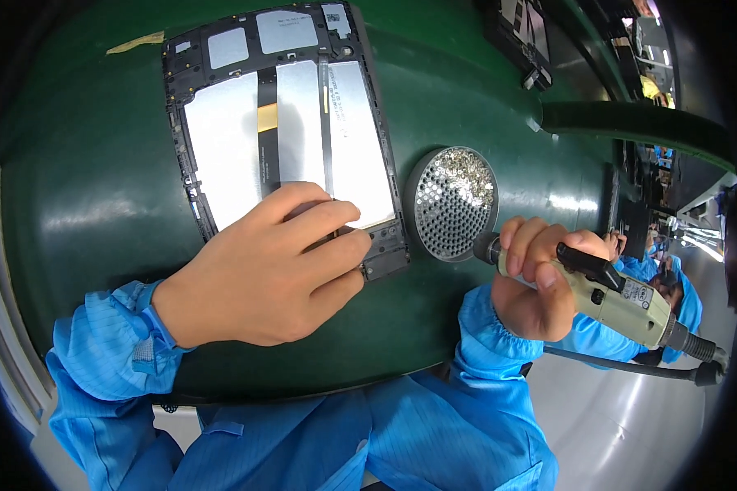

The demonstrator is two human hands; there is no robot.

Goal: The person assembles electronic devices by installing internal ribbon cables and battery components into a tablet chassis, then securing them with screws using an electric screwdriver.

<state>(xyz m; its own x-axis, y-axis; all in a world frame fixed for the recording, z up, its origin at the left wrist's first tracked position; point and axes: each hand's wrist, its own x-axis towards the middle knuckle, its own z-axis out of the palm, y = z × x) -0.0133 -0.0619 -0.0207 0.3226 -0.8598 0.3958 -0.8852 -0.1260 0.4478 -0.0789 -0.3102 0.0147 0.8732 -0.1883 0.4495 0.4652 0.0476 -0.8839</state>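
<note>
An opened tablet [299,131], with silver battery panels and a black frame, lies on the green table. Over its lower end bends my left hand [278,270], fingers curled close together and fingertips down at the lower frame. The thumb is hidden, and so is whatever the fingertips may pinch. My right hand [540,274] is closed around a pale green electric screwdriver [622,307] with a black lever. The tool's dark nose points left, by the lower right rim of a round grey dish [413,209]. Many small silver screws [467,176] lie in the dish's perforated surface.
A yellowish strip [135,43] lies beyond the tablet's far left corner. Black device parts [520,37] are at the far right of the green table [82,164]. A cable [606,360] trails near the screwdriver's rear end. Another person in blue [684,299] is at the right.
</note>
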